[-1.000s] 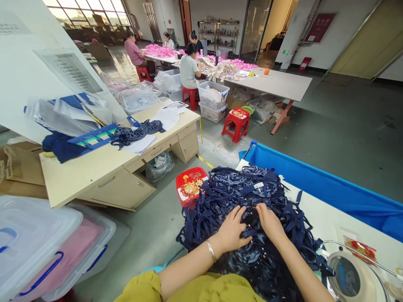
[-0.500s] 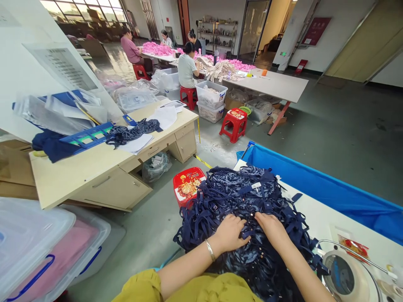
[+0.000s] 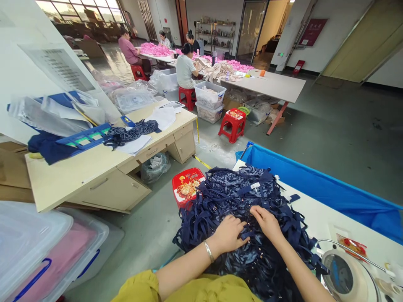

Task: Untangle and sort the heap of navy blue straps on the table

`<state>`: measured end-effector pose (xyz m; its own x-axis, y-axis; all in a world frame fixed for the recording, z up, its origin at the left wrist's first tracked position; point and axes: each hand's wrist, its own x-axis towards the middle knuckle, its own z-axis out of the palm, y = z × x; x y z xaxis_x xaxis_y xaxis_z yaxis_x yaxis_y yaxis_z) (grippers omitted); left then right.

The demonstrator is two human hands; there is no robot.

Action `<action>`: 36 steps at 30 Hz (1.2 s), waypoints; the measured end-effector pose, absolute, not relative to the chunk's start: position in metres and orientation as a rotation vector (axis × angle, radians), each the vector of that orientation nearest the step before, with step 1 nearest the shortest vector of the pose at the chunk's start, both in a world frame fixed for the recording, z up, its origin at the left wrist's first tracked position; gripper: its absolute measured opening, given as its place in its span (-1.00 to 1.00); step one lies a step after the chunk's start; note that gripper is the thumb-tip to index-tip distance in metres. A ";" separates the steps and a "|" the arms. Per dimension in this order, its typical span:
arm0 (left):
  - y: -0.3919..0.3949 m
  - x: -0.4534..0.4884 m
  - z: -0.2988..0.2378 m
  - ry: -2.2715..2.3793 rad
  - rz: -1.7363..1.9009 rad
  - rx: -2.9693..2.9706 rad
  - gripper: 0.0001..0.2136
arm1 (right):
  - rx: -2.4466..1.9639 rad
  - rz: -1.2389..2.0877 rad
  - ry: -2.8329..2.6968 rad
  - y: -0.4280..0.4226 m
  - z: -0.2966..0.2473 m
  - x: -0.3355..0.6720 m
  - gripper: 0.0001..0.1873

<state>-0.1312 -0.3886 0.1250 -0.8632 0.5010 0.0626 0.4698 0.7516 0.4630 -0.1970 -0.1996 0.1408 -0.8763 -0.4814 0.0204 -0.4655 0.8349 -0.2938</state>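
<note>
Navy garment heap (image 3: 242, 200) on the white table (image 3: 315, 209), both hands in it.
Looked tangled: dark straps (image 3: 195, 220), lighter-blue patterned fabric, small bright fittings (image 3: 214, 207), one white tag (image 3: 255, 185) toward the far end. Covered the white table's left end; long axis ran from its far-left corner back toward the wearer, straps pointing every which way. Left hand (image 3: 229, 235) lay over the middle, thumb spread from fingers; right hand (image 3: 267, 222) had fingertips bunched just beside. Hands apart (couldn't tell if either gripped fabric).
</note>
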 end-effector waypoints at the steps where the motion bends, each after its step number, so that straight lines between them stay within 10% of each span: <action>1: -0.389 -0.131 0.125 2.876 0.739 0.797 -0.54 | -0.728 -0.489 2.965 -0.200 0.139 -0.200 -0.64; 18: -0.380 -0.138 0.123 2.886 0.745 0.781 -0.50 | -0.661 -0.302 2.879 -0.181 0.135 -0.203 -0.83; 30: -0.385 -0.137 0.128 2.865 0.700 0.846 -0.58 | -0.456 -0.976 2.858 -0.203 0.138 -0.224 -0.50; 36: -0.384 -0.138 0.128 2.851 0.691 0.856 -0.51 | -0.485 -0.813 2.843 -0.190 0.136 -0.222 -0.66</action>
<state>-0.1375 -0.3835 0.1282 -0.8397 0.5411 0.0471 0.5025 0.7411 0.4452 -0.2221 -0.1903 0.1364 -0.9373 -0.3449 -0.0501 -0.2662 0.8013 -0.5357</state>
